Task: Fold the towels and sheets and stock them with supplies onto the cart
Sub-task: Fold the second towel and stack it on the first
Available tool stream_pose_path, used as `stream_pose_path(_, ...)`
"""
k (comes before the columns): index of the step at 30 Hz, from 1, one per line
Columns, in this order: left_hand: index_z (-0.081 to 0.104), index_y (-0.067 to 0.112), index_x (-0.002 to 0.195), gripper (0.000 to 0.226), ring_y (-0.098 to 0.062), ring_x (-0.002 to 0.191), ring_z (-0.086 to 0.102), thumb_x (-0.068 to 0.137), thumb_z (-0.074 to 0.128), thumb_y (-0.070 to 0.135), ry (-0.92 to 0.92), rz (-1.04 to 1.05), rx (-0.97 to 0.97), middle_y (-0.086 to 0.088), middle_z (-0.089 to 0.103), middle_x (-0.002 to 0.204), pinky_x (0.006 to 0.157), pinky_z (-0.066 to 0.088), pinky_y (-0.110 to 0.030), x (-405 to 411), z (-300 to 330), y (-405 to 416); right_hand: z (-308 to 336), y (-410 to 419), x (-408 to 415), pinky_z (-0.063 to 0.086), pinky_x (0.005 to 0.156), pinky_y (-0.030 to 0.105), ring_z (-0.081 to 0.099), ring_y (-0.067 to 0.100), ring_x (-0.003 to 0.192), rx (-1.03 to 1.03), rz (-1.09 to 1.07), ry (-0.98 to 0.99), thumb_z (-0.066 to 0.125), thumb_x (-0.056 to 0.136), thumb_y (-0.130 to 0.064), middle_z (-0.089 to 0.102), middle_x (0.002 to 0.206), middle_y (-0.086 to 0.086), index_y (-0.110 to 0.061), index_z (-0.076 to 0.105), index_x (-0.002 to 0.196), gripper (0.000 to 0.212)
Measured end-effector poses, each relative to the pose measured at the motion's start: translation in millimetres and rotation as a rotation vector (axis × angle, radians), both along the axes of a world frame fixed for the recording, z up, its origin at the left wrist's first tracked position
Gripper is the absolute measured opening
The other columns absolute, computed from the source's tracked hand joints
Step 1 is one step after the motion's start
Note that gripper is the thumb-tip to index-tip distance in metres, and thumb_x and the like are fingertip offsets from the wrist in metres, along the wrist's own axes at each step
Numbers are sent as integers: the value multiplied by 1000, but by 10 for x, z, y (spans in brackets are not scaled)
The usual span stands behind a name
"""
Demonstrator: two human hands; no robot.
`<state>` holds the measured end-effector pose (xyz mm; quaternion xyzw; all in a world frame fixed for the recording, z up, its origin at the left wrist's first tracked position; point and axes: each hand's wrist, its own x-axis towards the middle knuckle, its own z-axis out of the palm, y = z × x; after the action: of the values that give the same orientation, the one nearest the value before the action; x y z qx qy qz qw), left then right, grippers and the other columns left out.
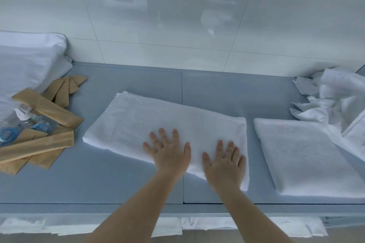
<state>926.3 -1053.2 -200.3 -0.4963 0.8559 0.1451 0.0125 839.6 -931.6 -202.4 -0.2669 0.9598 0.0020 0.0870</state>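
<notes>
Far left: a stack of folded white sheets (25, 65) sits at the back corner of my grey-blue surface (118, 179), against the glossy white tiled wall (177, 16). In front of the sheets lies a loose heap of tan paper packets (47, 107), long and flat, some crossing one another, with clear plastic bottles (29, 121) bearing blue labels lying among them; what the packets contain cannot be told. Centre: the folded white towel (158, 124) lies flat on the surface, its long axis running from upper left to lower right, its layered edges visible at the far left corner. My left hand (167, 154) rests palm down on the near edge of this towel, fingers straight and spread apart, gripping nothing. Just beside it, my right hand (225, 165) lies palm down on the towel's near right corner, fingers likewise straight and slightly fanned, pressing flat with no pinch; the two hands are close but do not touch. Both forearms are bare and enter from the bottom of the view. Right of centre: a second folded towel (308, 158) lies flat on the surface, apart from the first by a narrow strip of bare surface. Far right: a crumpled pile of white linen (339, 100), unfolded, lies behind and partly over the second towel's far right side. Below the front edge of the surface, more white cloth (197, 225) shows in a strip.
</notes>
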Motion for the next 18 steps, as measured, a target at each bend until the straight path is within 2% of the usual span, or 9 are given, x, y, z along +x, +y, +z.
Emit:
stream_pose_path(2,-8,35,151,76,-45,141,-21,86,10,70,-53,10,-14,-11,-15,160,102,-18,-69,-73,-36,-29,89,24,70,20,110,48,26,34,137,76,30,70,8,91,-66,26,155,15,-20,17,152,77)
stream_pose_path(4,-12,39,149,80,-46,141,-21,80,4,74,-96,-40,-75,-9,-17,160,100,-18,-71,-60,-93,-109,233,53,35,33,93,47,50,31,109,36,77,202,19,93,-62,58,120,12,-19,51,132,66)
stream_pose_path(6,-11,42,148,82,-44,142,-20,76,1,77,-109,-127,-112,-7,-17,160,101,-17,-70,-29,-118,-217,342,41,-99,37,83,42,58,27,84,-73,104,278,29,95,-55,62,86,5,-18,64,101,52)
stream_pose_path(7,-12,44,148,82,-43,142,-20,74,0,78,-119,-184,-121,-5,-17,160,101,-17,-70,-19,-121,-277,367,12,-191,37,81,40,59,26,80,-112,124,270,31,96,-51,62,80,2,-17,64,95,48)
stream_pose_path(11,-19,54,142,80,-34,143,-27,69,-1,84,-138,-470,-132,5,-24,158,107,-19,-63,74,-104,-577,344,-213,-445,42,84,38,58,30,98,-426,440,131,53,94,-25,64,101,6,-13,64,111,24)
stream_pose_path(13,-25,59,136,76,-28,140,-33,71,4,85,-141,-648,-133,9,-26,157,109,-22,-58,151,-74,-753,292,-397,-486,42,93,38,55,31,112,-498,581,86,56,91,-15,62,118,8,-12,62,121,30)
stream_pose_path(14,-27,61,134,74,-25,139,-35,72,5,85,-144,-734,-141,11,-27,157,109,-23,-56,182,-54,-840,261,-496,-502,38,100,38,51,29,123,-489,628,67,54,92,-13,58,129,8,-13,58,128,36)
stream_pose_path(16,-27,61,134,72,-23,138,-37,75,7,84,-156,-865,-162,14,-29,155,110,-24,-52,226,-30,-997,182,-666,-521,17,116,38,27,20,144,-385,691,32,44,99,-19,38,152,3,-17,41,145,46)
stream_pose_path(18,-28,55,138,74,-22,140,-35,78,6,82,-174,-931,-211,13,-29,154,112,-23,-51,232,-32,-1110,62,-769,-514,-4,119,37,1,10,148,-262,688,14,29,103,-33,11,161,-7,-24,18,153,52)
